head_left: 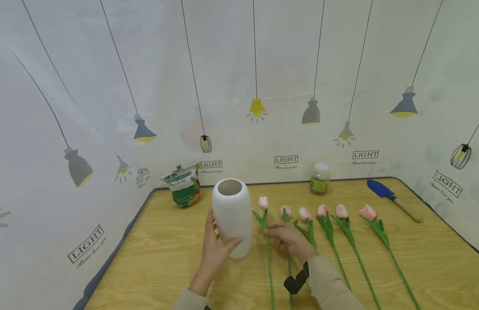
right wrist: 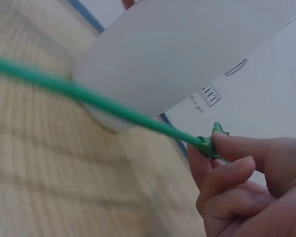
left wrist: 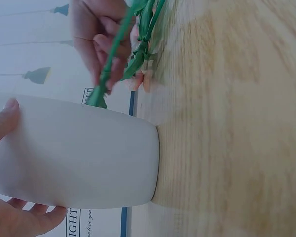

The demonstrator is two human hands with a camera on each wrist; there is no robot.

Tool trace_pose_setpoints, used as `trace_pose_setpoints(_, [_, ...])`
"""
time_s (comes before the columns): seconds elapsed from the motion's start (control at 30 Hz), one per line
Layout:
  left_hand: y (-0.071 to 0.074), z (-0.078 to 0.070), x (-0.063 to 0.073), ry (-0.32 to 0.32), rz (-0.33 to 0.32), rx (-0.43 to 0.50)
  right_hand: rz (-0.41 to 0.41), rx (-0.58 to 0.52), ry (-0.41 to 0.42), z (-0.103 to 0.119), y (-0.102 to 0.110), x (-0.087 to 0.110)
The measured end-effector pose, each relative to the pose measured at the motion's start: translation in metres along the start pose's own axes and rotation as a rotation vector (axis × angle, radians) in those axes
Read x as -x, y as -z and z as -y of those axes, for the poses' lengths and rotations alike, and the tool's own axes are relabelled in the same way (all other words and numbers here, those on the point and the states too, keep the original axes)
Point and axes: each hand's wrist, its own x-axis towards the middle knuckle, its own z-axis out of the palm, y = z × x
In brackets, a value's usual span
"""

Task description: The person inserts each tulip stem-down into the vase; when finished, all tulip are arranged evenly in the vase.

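Observation:
A tall white vase stands upright on the wooden table, its round mouth facing up. My left hand grips it around the side, thumb in front and fingers behind, as the left wrist view also shows on the vase wall. Beside it, to the right, my right hand pinches a pink-and-white artificial tulip just below its leaves. In the right wrist view the tulip's green stem runs from thumb and forefinger across the front of the vase.
More tulips lie in a row to the right, stems towards me. Behind them stands a white-lidded jar. A blue trowel with a wooden handle lies far right. At back left is a green-and-white pouch. A lamp-print curtain encloses the table.

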Motion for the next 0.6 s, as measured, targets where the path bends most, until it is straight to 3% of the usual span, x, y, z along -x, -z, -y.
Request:
trace_pose_setpoints(0.07, [-0.002, 0.01, -0.002, -0.014, -0.002, -0.003, -0.018, -0.045, 0.031, 0.009, 0.002, 0.003])
trace_pose_setpoints(0.27, [-0.002, 0.011, -0.001, -0.023, -0.011, -0.001, -0.067, -0.124, 0.128, 0.035, 0.008, 0.009])
trace_pose_setpoints(0.43, [-0.004, 0.012, -0.002, -0.038, -0.019, 0.005, -0.148, -0.112, 0.212, 0.052, 0.015, 0.017])
trace_pose_setpoints(0.6, [-0.005, 0.012, 0.0, -0.019, -0.042, -0.007, -0.157, -0.117, 0.314, 0.068, 0.019, 0.025])
